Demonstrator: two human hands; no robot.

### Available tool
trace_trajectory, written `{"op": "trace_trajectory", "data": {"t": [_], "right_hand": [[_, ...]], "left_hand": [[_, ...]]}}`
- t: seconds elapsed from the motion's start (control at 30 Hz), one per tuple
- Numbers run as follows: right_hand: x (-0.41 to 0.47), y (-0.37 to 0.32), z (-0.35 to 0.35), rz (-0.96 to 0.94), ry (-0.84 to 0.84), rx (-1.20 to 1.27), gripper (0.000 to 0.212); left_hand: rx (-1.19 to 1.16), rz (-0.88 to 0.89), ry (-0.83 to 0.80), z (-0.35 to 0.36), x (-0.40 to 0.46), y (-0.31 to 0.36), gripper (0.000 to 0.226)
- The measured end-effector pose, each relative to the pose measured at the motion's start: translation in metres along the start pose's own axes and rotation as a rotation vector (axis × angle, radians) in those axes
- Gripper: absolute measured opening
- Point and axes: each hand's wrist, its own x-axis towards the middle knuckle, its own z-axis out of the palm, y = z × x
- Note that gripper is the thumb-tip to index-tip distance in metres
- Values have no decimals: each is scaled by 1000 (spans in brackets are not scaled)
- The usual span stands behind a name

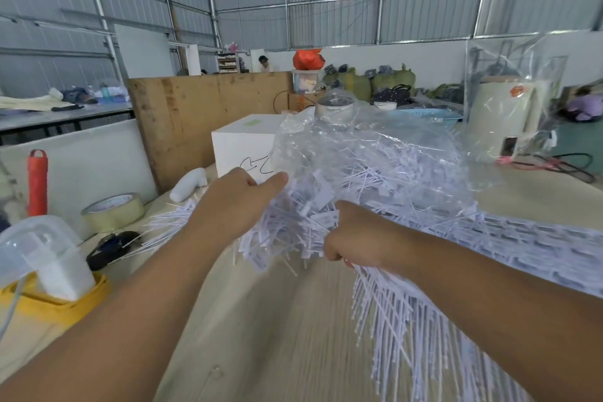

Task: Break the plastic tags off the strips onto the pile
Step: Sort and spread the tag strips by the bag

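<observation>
A pale wood-grain worktable [267,330] fills the lower part of the view, backed by a tall brown plywood board [195,117] standing upright on its far side. On the table, a large crumpled clear plastic bag [368,153] lies over a broad heap of loose white plastic tags [375,186], which spreads from the centre toward the right edge. A white rectangular foam box [243,147] with a black scribble sits just behind the heap, and a cream electric kettle [504,117] wrapped in clear film stands at the far right.

Below the right forearm hangs a thick bunch of white plastic tag strips [401,313], their thin stems fanning downward over the table. The right hand [355,235] is curled tightly round the top of this bunch, fist closed, at the near edge of the heap. The left hand [243,201] reaches into the heap's left side with thumb extended and fingers bent among the tags; whether it actually grasps any cannot be told.

At the left sit a roll of tan packing tape [112,210], an orange-red cylindrical tube [37,183], and a small white plastic bottle [189,184].
</observation>
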Motion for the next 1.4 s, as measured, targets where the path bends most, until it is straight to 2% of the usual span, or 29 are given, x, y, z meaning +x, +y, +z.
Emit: {"op": "trace_trajectory", "data": {"t": [0.1,0.23,0.33,0.43,0.53,0.57,0.63,0.7,0.77,0.83,0.87,0.93,1.03,1.07,1.1,1.17,1.23,1.33,1.4], "right_hand": [[-5,3,-12,-15,27,-22,66],[-16,16,-34,-29,72,-39,70],[-23,28,-53,-37,95,33,55],[-29,39,-73,-35,102,93,52],[-36,47,-90,-28,133,93,48],[-37,50,-94,-22,150,98,51],[-40,55,-99,-9,178,108,60],[-43,57,-100,-29,185,135,49],[-45,60,-100,-30,203,158,38],[-45,63,-99,17,246,163,61],[-45,65,-99,27,265,177,67],[-48,67,-98,20,295,223,56],[-53,71,-99,36,344,272,46],[-55,72,-98,38,352,287,48],[-56,74,-97,40,358,295,54],[-57,77,-96,52,384,314,68],[-54,83,-97,65,433,356,63],[-46,89,-103,66,520,403,37],[-41,89,-105,68,538,447,30]], "left_hand": [[47,-101,-145,25,26,-1,60],[-295,-287,-241,42,37,-6,53],[-211,-293,-316,50,37,-12,50],[-250,-335,-397,59,36,-22,55],[-275,-358,-379,65,39,-28,64],[-230,-326,-357,66,40,-30,60],[32,-164,-328,69,40,-33,42],[307,2,-289,70,35,-32,25],[495,39,-247,70,29,-24,23],[566,69,-134,71,26,-11,19],[500,85,-54,70,26,-5,14],[229,60,41,67,30,11,30],[-148,-86,-37,65,40,37,71],[-239,-156,-59,68,44,43,76],[-324,-219,-55,71,50,46,72],[-396,-261,-11,77,60,46,46],[-260,-187,-2,79,62,37,24],[214,49,-118,65,43,14,19],[420,89,-241,48,27,-2,17]]}}
